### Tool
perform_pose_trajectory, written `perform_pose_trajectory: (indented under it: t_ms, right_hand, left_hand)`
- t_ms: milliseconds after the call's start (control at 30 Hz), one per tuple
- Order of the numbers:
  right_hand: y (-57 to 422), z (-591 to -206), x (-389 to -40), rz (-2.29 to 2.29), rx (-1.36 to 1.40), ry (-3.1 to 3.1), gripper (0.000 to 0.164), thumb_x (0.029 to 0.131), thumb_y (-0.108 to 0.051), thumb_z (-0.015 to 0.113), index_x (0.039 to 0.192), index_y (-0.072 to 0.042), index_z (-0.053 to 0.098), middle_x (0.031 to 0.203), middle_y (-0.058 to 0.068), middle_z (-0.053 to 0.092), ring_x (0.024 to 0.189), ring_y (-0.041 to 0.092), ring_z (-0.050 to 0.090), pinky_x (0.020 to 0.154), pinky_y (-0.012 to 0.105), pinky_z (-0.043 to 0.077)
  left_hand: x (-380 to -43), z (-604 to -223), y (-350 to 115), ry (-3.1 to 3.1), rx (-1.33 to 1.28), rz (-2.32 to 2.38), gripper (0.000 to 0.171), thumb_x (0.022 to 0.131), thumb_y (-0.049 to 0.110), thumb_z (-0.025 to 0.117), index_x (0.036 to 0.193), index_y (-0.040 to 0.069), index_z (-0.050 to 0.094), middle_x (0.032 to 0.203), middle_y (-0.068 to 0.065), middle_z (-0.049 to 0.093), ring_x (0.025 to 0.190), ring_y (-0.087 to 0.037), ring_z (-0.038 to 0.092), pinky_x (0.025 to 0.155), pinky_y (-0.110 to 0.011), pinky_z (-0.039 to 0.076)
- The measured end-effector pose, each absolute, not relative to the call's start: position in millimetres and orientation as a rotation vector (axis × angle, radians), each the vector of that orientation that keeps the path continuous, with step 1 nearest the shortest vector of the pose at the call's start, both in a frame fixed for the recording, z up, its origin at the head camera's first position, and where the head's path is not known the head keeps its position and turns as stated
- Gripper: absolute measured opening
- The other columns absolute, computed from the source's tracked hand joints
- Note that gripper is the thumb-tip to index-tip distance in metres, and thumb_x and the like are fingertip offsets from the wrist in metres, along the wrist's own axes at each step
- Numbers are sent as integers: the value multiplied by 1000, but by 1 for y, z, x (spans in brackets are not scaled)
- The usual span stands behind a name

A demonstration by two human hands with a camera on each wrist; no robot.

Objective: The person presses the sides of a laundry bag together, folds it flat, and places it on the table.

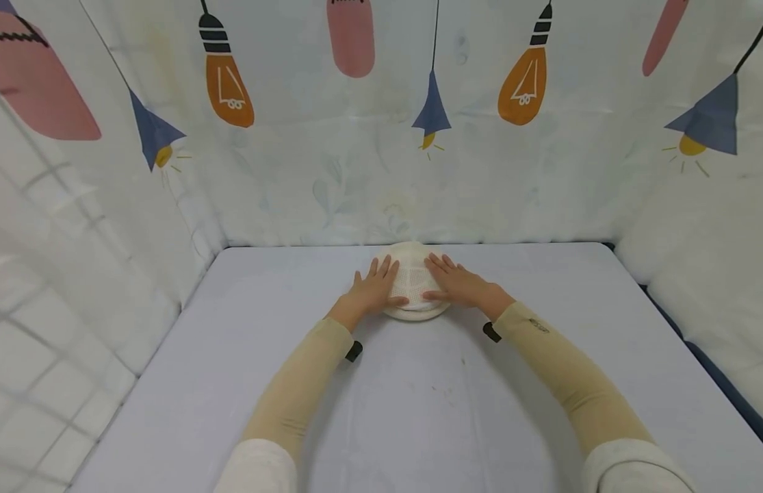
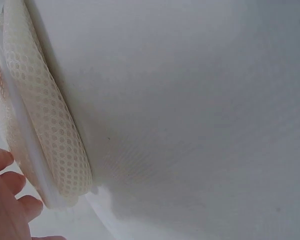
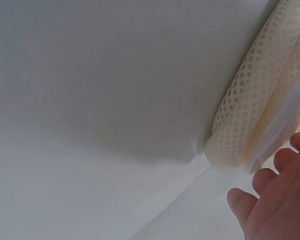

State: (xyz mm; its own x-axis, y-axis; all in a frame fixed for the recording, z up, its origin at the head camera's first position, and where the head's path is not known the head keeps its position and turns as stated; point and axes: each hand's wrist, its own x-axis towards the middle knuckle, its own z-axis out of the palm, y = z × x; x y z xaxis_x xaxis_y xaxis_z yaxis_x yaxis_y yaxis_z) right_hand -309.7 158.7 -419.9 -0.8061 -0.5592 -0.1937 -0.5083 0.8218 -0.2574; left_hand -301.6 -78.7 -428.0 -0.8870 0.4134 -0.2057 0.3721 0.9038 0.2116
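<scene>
A round, padded cream mesh laundry bag [image 1: 412, 277] lies at the far edge of the white table. My left hand [image 1: 373, 287] rests on its left side, fingers spread and pointing away, thumb toward the middle. On the opposite side my right hand [image 1: 458, 284] lies the same way, its fingers extended over the mesh. The left wrist view shows the bag's honeycomb mesh side [image 2: 55, 135] with a pale band along it, left fingertips [image 2: 30, 207] by its edge. In the right wrist view, the right fingers [image 3: 265, 180] are at the bag's rounded edge [image 3: 235, 135].
The white tabletop [image 1: 412, 411] spreads out in front of the bag, with a few small marks on it. A white curtain [image 1: 356, 171] printed with lamps and bulbs stands right behind the table and along both sides. Dark wrist straps [image 1: 492, 332] hang beneath the sleeves.
</scene>
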Motion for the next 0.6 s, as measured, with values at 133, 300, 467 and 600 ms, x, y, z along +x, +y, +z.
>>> perform_pose_trajectory:
  t_ms: [133,300,467,600]
  right_hand:
    - [164,-419,-307,-293,-827,2751,90,106,-54,48,164,-1,4,170,17,-4,155,40,-3,122,60,10]
    - [168,-416,-304,-321,-835,2751,90,106,-54,49,164,-2,3,170,16,-3,155,38,-4,122,59,10]
    - [173,-414,-302,-336,-849,2759,90,105,-54,50,164,-3,5,170,17,-2,155,39,-4,122,60,9]
    - [176,-412,-299,-364,-843,2769,89,105,-52,51,164,-3,6,171,17,-2,155,41,-3,122,60,9]
  left_hand:
    - [-301,-428,-80,2835,588,269,95,100,59,54,166,10,4,171,-11,-7,155,-36,-7,118,-69,10]
    - [-299,-428,-82,2850,588,269,94,101,58,54,166,10,6,171,-11,-6,156,-37,-5,117,-70,11]
    - [-298,-427,-84,2868,604,258,93,102,58,53,166,11,6,171,-11,-4,156,-37,-4,117,-70,12]
    - [-295,-424,-85,2887,607,269,91,102,60,51,166,12,8,171,-10,-3,156,-38,-3,118,-69,12]
